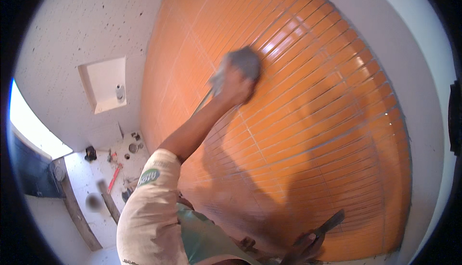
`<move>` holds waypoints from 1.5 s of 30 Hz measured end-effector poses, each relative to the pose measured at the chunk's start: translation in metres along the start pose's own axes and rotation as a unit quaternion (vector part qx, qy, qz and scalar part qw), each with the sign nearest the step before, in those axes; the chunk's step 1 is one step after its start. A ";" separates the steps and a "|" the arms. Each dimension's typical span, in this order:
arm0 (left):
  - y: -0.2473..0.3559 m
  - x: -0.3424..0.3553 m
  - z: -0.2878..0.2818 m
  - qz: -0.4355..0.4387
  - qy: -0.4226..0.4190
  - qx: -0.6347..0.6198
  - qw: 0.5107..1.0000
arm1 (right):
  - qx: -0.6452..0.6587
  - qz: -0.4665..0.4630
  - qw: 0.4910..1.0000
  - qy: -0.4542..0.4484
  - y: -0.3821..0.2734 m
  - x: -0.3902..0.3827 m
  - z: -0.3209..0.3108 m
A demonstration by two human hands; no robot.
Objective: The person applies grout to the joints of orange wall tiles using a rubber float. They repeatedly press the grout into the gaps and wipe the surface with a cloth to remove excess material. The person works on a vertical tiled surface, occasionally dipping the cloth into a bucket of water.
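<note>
My left hand (pixel 237 86) is raised against the orange tiled wall (pixel 298 96), its fingers closed over a grey rag (pixel 246 62). Hand and rag are blurred by motion, and the rag looks pressed to the tiles. A paler fold of cloth hangs at the hand's left side. Low on the right, my right hand (pixel 312 246) is in shadow, gripping a flat-bladed scraper (pixel 332 220) that points up and to the right, close to the wall. Narrow grey joint lines run between the tiles, with a thicker grey band along the right edge.
On the left, a speckled white wall (pixel 96 29) has a recessed niche (pixel 108 80) holding a small bottle (pixel 119 92). Below lie a red tool (pixel 114 178), a wooden plank (pixel 79 214), a dark object (pixel 90 153) and scattered debris. A bright window opening (pixel 36 125) is at far left.
</note>
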State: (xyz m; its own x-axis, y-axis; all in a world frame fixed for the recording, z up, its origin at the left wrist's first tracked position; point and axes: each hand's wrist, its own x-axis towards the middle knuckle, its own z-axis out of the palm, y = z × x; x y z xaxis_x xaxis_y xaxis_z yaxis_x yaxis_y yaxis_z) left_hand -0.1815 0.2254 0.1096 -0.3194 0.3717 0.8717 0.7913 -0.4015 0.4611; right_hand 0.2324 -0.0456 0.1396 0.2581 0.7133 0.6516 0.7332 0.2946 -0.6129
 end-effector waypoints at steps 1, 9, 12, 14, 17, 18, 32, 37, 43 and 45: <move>0.028 0.024 0.003 0.016 0.028 -0.005 0.999 | 0.000 -0.013 1.000 0.027 0.009 -0.003 0.003; 0.017 -0.067 0.031 -0.099 0.130 -0.098 0.982 | 0.063 0.032 0.995 0.069 0.027 -0.002 0.005; -0.018 -0.182 0.054 -0.262 0.098 -0.124 0.952 | 0.058 0.035 0.996 0.066 0.029 -0.004 -0.001; -0.031 -0.246 0.063 -0.396 0.114 -0.201 0.889 | 0.066 0.002 0.997 0.030 0.038 -0.002 -0.005; -0.031 -0.259 0.076 -0.394 0.036 -0.048 0.917 | 0.055 -0.006 0.998 0.025 0.022 -0.008 0.000; -0.028 -0.252 0.084 -0.363 -0.013 0.039 0.931 | 0.051 -0.010 0.998 0.029 0.020 -0.008 0.001; -0.001 -0.248 0.085 -0.306 0.006 -0.058 0.950 | 0.060 0.023 0.998 0.018 0.014 -0.001 0.011; -0.054 -0.325 0.078 -0.594 -0.019 -0.317 0.739 | 0.118 0.064 0.988 0.071 0.038 -0.004 0.020; 0.072 -0.189 0.072 -0.283 0.060 -0.251 0.924 | 0.014 0.030 0.999 0.014 0.030 0.001 0.003; 0.126 -0.133 0.044 -0.110 -0.021 -0.196 0.974 | 0.007 0.030 0.999 0.038 0.021 0.003 0.012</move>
State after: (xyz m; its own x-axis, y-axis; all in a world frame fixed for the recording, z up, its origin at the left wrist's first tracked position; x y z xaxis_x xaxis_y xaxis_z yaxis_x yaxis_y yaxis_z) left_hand -0.0164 0.1623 0.0449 -0.4302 0.5150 0.7414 0.4446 -0.5939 0.6706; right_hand 0.2415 -0.0293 0.1231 0.3488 0.6798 0.6452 0.7060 0.2622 -0.6579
